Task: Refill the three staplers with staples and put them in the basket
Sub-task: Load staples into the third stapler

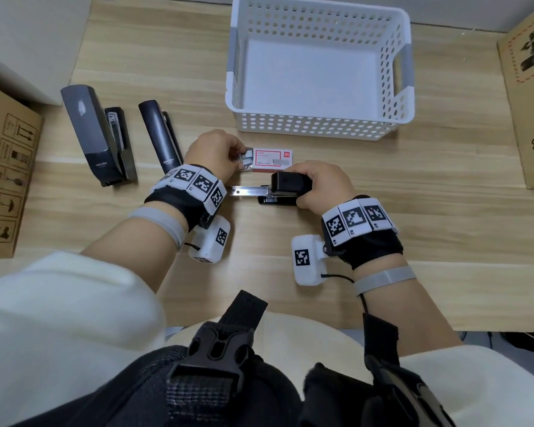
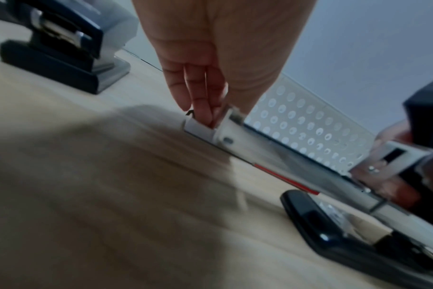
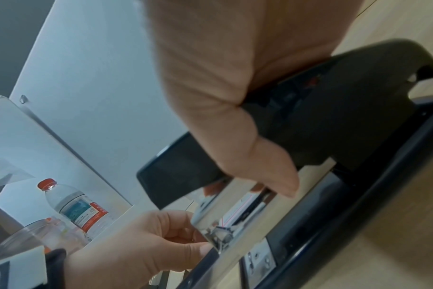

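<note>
A small black stapler lies at the desk's middle, its metal magazine rail slid out to the left. My right hand grips the stapler's body from above, thumb on the near side. Just behind it lies a red and white staple box with its tray open on the left. My left hand reaches into that tray and pinches the staples; in the left wrist view the fingertips sit in the white tray above the rail. Two bigger dark staplers lie at the left. The white basket stands behind.
Cardboard boxes flank the desk at the left and the right. A water bottle with a red cap stands off to the left in the right wrist view. The desk's front edge runs close to my body.
</note>
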